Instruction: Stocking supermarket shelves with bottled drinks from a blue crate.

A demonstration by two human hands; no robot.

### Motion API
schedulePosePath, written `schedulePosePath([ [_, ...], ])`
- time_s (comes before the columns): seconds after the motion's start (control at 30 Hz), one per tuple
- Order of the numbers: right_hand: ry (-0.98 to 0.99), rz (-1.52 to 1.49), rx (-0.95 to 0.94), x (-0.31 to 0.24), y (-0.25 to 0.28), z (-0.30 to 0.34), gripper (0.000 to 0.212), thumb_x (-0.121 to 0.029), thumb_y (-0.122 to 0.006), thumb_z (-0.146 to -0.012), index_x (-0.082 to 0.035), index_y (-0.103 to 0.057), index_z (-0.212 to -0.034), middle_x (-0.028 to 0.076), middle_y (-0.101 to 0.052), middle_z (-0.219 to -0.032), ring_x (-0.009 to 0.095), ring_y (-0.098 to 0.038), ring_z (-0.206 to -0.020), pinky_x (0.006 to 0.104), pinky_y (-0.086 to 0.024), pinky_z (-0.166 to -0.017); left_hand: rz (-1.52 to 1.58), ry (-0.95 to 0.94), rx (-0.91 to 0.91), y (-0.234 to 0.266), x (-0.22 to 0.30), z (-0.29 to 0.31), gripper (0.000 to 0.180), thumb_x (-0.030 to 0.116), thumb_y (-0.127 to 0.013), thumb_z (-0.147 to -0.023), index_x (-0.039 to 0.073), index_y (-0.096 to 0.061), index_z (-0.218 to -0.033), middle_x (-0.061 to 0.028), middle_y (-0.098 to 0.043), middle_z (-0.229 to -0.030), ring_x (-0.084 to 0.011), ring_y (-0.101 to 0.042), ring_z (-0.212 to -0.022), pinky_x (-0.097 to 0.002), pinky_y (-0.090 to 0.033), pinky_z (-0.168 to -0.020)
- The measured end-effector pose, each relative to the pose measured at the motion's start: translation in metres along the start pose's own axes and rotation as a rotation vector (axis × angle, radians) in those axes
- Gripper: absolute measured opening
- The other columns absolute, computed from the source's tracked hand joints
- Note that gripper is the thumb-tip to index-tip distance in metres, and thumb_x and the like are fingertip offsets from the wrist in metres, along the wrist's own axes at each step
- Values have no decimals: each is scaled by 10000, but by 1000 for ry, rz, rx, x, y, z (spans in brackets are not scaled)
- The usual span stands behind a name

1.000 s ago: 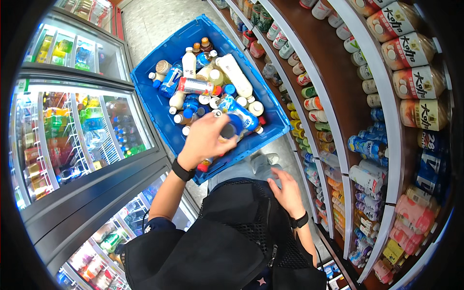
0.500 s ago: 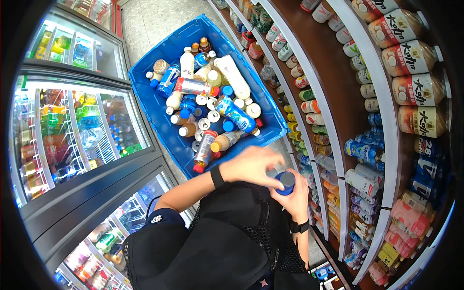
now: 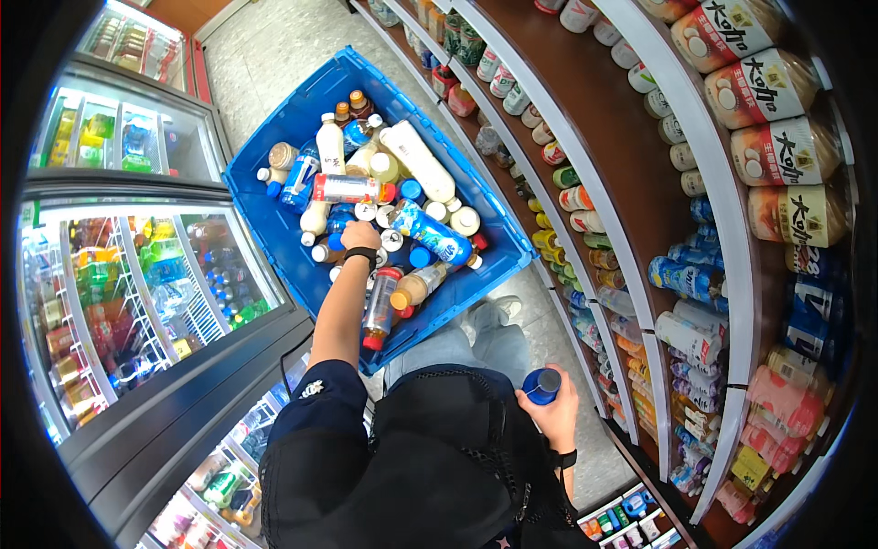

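My left hand (image 3: 359, 236) reaches down into a blue plastic crate (image 3: 471, 291), among drink bottles and cans. Its fingers are curled, and what they hold is hidden under the hand. Right beside its thumb is a blue bottle cap (image 3: 336, 242). Around the hand lie a red-capped bottle with a pale label (image 3: 347, 188), a blue-and-yellow bottle (image 3: 432, 232) and several can tops. My right hand (image 3: 556, 414) is wrapped round a blue bottle with a dark cap (image 3: 543, 385), upright in front of me at the right, outside the crate.
Glass-door fridges (image 3: 155, 284) full of drinks line the left side. On the right, curved shelves (image 3: 631, 201) carry cans, bottles and wrapped multipacks (image 3: 773, 151). A black bag (image 3: 439, 430) hangs at my front. The tiled floor (image 3: 274, 64) shows beyond the crate.
My left hand has left the blue bottle's cap and gone forward and left into the crate. My right hand keeps the blue bottle and has moved down, nearer to me.
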State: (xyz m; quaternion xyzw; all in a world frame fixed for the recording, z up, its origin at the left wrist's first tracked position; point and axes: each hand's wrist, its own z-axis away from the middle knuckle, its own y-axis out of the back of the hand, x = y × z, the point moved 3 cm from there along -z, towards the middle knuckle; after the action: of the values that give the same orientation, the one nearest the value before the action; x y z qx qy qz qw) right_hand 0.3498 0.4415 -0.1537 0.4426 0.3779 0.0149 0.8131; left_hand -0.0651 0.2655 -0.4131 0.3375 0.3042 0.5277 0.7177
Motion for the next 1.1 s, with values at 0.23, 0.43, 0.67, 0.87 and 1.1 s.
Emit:
schedulePosePath([
  [0.23,11,29,19,-1,-2,2,640,-288,-861,-579,-36,-554,-1081,165,-632,-974,369,-608,-909,439,-482,-809,-359,9,129,-45,3,-10,425,496,-589,-869,203,-539,-1173,-71,-528,-1050,-224,-598,-960,-372,-528,-493],
  [0.43,80,80,-16,-3,-7,2,656,-299,-856,-589,-37,-549,-1106,172,-627,-1003,374,-597,-933,444,-473,-833,-446,21,84,-41,12,-4,343,447,-556,-897,221,-557,-1154,-69,-508,-1070,-251,-562,-991,-354,-495,-414],
  [0.67,104,104,-42,-7,-8,1,664,-307,-850,-602,-46,-544,-1129,174,-624,-1022,378,-593,-950,449,-470,-840,-765,-284,261,-36,1,3,224,247,-486,-925,183,-608,-1103,-22,-507,-1033,-220,-454,-1006,-416,-372,-754],
  [0.87,113,116,-51,-6,-6,-1,655,-322,-842,-610,-54,-543,-1127,176,-626,-1015,377,-597,-950,445,-465,-848,-559,-580,553,-26,-15,17,132,204,-539,-842,129,-633,-897,-23,-600,-920,-183,-504,-974,-347,-363,-775],
  [1.1,167,67,-81,-16,-2,-8,636,-332,-830,-616,-62,-548,-1118,174,-626,-1008,365,-599,-954,444,-459,-857,-440,-625,438,3,-10,30,159,147,-588,-794,69,-612,-930,-108,-625,-946,-248,-553,-979,-394,-382,-904],
])
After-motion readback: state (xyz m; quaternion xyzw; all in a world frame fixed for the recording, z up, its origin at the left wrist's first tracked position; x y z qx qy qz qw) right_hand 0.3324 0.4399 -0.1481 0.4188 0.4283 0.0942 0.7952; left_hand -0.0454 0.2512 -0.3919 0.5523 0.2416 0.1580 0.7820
